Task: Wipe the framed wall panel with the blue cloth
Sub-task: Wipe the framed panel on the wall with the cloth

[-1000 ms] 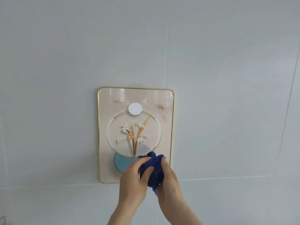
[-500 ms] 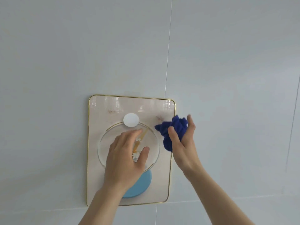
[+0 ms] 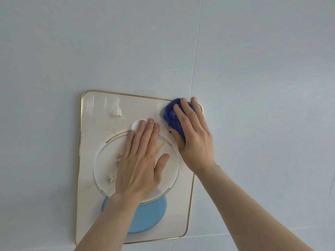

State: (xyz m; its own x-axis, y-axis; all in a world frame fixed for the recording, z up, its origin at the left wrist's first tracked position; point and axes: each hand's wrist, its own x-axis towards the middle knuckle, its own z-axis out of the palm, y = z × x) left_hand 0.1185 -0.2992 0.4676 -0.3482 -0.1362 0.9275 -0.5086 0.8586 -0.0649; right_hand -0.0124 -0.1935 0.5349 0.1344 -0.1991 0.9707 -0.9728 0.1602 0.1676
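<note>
The framed wall panel (image 3: 97,142) hangs on the wall: pale cream, thin gold rim, a round glass-like circle with flowers and a light blue disc below. My left hand (image 3: 139,160) lies flat on the circle, fingers spread, holding nothing. My right hand (image 3: 194,134) presses the bunched dark blue cloth (image 3: 171,116) against the panel's upper right corner. Most of the cloth is hidden under that hand.
Pale grey wall tiles (image 3: 253,69) surround the panel, with thin seams running up from its top right corner and across near its bottom edge. A faint reddish smudge (image 3: 115,115) shows on the panel's upper left.
The view has come closer. My right hand carried the cloth up from the panel's right edge to its top right corner. My left hand slid higher and flattened on the circle.
</note>
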